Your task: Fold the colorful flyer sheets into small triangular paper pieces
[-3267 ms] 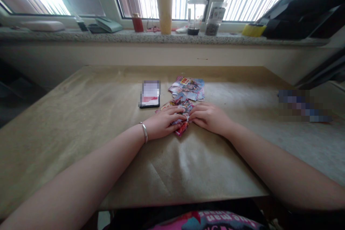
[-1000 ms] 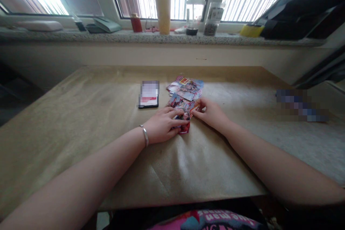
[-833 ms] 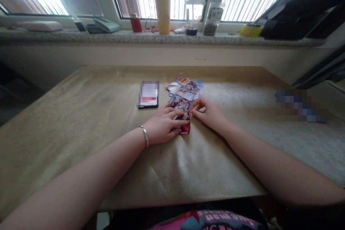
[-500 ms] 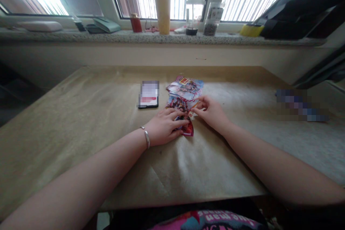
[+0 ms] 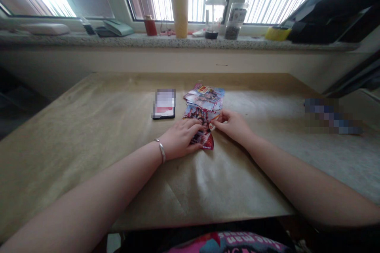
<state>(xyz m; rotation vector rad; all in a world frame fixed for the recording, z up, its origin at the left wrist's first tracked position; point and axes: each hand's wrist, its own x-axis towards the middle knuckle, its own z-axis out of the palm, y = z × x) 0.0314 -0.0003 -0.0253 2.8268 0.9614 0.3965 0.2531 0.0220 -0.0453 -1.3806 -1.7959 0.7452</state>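
A colourful printed paper sheet [image 5: 204, 136], partly folded, lies on the brown paper-covered table [image 5: 118, 126]. My left hand [image 5: 181, 139], with a silver bracelet at the wrist, lies flat on its left part with fingers stretched out and pins it down. My right hand [image 5: 233, 124] pinches the sheet's right corner between thumb and fingers. Just beyond them rests a small stack of similar colourful sheets [image 5: 204, 97].
A black phone [image 5: 164, 104] lies left of the stack. A blurred item [image 5: 332, 115] sits at the table's right. On the stone windowsill [image 5: 89, 39] stand a tall yellowish cup [image 5: 179, 2], a red can [image 5: 150, 25], jars and a black bag [image 5: 332, 12].
My right hand left the sheet's middle, went to its far right corner and now draws that corner back toward the left hand. The left hand stayed on the sheet.
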